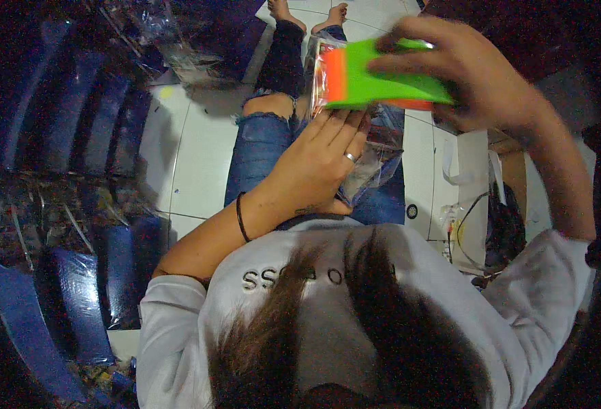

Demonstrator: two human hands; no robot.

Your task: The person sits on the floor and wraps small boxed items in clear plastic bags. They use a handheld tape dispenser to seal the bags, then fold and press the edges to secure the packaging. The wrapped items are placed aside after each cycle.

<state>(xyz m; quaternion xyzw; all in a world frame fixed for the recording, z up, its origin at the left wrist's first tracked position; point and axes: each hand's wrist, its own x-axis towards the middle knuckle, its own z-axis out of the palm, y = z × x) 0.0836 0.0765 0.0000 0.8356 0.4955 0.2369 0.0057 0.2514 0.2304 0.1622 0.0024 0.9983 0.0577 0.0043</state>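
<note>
On my lap lies a package in clear plastic (pixel 374 174), partly covered by my hands. My left hand (pixel 327 153) is closed over it, fingers pressed together on its top and thumb at the near edge. Just above, my right hand (pixel 460 75) grips a bright green handheld tool (pixel 372 76) with an orange front end. The tool's front overlaps the far part of the package, where some red print shows through the film. Whether the tool touches the package cannot be told. Motion blurs the right hand and the tool, so the tool's exact kind is unclear.
Rows of blue flat packs in shiny film (pixel 79 300) stand on the left. More plastic-wrapped goods (pixel 198 58) lie at the far left. To the right are a white box (pixel 474 198), a black bag (pixel 506 221) and a cable. My legs stretch out over white tiles (pixel 201 146).
</note>
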